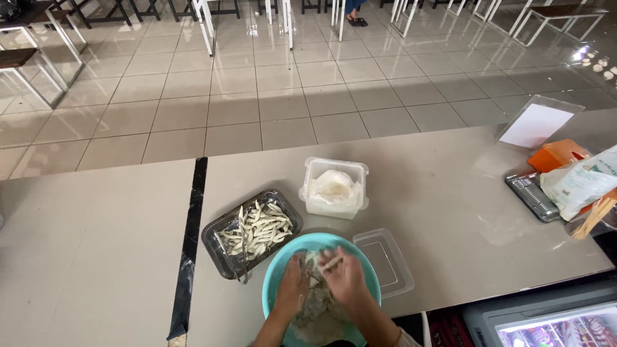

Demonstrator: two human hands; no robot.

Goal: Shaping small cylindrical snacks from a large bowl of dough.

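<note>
Both my hands are down inside a teal bowl [280,266] at the table's near edge, in a pale floury mass. My left hand [294,287] presses into the mass with its fingers curled. My right hand [345,276] is beside it, pinching a small pale strip of dough at its fingertips. Just left of the bowl stands a dark rectangular tray [218,232] with several short white dough strips. Behind the bowl sits a clear plastic tub [334,186] holding white dough or flour.
A clear lid [385,260] lies right of the bowl. At the table's right end are a dark tray [530,195], a white bag [578,183], an orange box [556,154] and an upright clear sign holder [536,123]. Tiled floor and table legs lie beyond.
</note>
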